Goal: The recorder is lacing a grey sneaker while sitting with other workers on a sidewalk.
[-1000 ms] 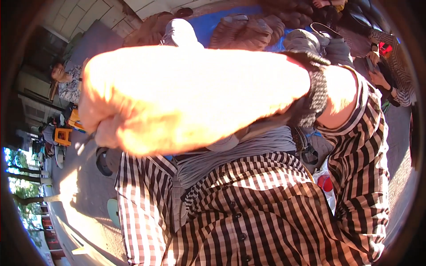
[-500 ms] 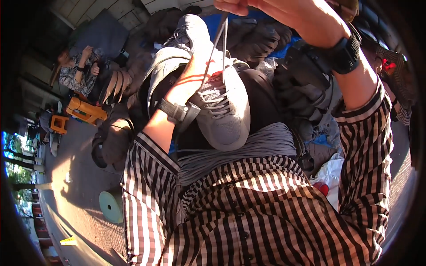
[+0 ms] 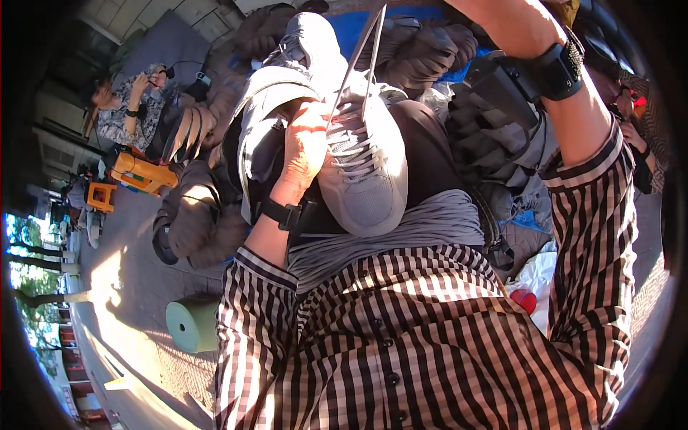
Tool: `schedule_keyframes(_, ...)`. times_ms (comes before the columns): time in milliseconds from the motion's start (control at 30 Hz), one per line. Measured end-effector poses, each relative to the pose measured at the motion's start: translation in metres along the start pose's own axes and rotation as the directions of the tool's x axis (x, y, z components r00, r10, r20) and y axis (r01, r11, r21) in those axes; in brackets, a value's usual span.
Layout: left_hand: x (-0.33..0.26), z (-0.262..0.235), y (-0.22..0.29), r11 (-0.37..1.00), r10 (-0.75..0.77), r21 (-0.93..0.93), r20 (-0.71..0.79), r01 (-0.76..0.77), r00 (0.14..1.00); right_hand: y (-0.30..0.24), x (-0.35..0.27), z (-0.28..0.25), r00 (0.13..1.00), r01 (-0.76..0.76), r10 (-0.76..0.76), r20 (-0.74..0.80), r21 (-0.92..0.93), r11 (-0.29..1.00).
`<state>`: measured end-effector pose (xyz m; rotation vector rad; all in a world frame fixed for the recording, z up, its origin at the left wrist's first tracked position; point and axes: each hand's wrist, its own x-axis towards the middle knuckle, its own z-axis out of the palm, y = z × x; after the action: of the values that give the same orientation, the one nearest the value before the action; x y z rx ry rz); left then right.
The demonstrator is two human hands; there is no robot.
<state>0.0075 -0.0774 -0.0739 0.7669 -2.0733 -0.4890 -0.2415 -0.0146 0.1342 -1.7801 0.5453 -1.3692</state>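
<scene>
A grey sneaker (image 3: 365, 197) with laces threaded across its front sits on my lap, toe toward me. Against its left side, beside the lace rows, my left hand (image 3: 307, 143) is closed with curled fingers, gripping the shoe's edge; its fingertips are partly hidden. Two long grey lace ends (image 3: 364, 54) rise taut from the shoe and leave the view at the top. My right forearm reaches up past the top edge, so that hand is out of sight. Behind lies another light sneaker (image 3: 312, 43). A thick bundle of grey laces (image 3: 448, 222) lies across my lap.
Piles of dark shoes (image 3: 423, 54) lie beyond my knees, partly on blue sheeting. At left are a green roll (image 3: 190, 326), an orange stool (image 3: 143, 172) and a seated person (image 3: 132, 107). Another person's arm (image 3: 634, 140) shows at far right. A white plastic bag (image 3: 534, 276) lies at right.
My left hand has drawn back from across the shoe's laces to its left side. The right hand has risen out of view, while the lace ends remain stretched upward.
</scene>
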Motion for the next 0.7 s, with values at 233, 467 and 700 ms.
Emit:
schedule_keyframes(233, -0.008, 0.007, -0.006, 0.992, 0.046, -0.115, -0.049, -0.051, 0.998, 0.020, 0.003, -0.036, 0.951, -0.155, 0.162, -0.263, 0.050, 0.987)
schedule_keyframes(467, -0.011, -0.007, 0.008, 0.998, -0.009, -0.070, 0.002, 0.009, 1.000, -0.031, 0.009, 0.054, 0.959, 0.173, -0.089, 0.269, -0.307, 0.936)
schedule_keyframes(700, -0.017, -0.021, 0.056, 0.989, -0.121, 0.079, -0.037, 0.124, 0.992, -0.039, 0.014, 0.050, 0.969, 0.155, -0.020, 0.246, -0.539, 0.828)
